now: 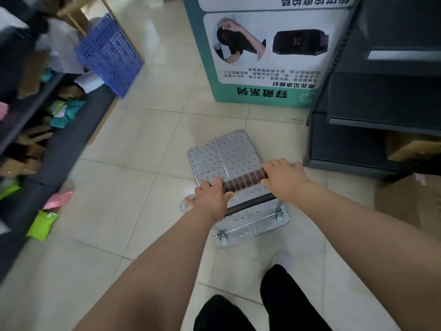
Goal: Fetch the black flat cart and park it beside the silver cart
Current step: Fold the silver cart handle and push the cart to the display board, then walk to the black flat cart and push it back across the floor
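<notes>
We stand in a shop aisle with both hands on the handle (244,179) of the silver cart (235,177), a flat platform trolley with a perforated metal deck, parked on the pale tiled floor (114,177) just ahead of our feet. Our left hand (211,198) is clenched around the left end of the black foam grip (ringed with red bands), and our right hand (284,179) is wrapped over its right end, knuckles up. A second dark bar (250,203) runs below the grip, and the hinge brackets (250,224) sit at the near edge of the deck. The black flat cart does not appear anywhere in our view.

At far centre stands a green and white display board (265,53) with printed product photos, its base on the tiles just beyond the cart's far edge. A dark metal shelving unit (381,96) rises on the right, with a cardboard box (410,146) on a low shelf and another carton (410,199) on the floor near it. On the left runs a dark shelf rack (59,144) crowded with packets, a blue perforated plastic basket (109,56) leaning at its far end, and a green packet (43,224) and a pink one (58,199) at its near end. Our legs, in black trousers (281,299), fill the near bottom edge.
</notes>
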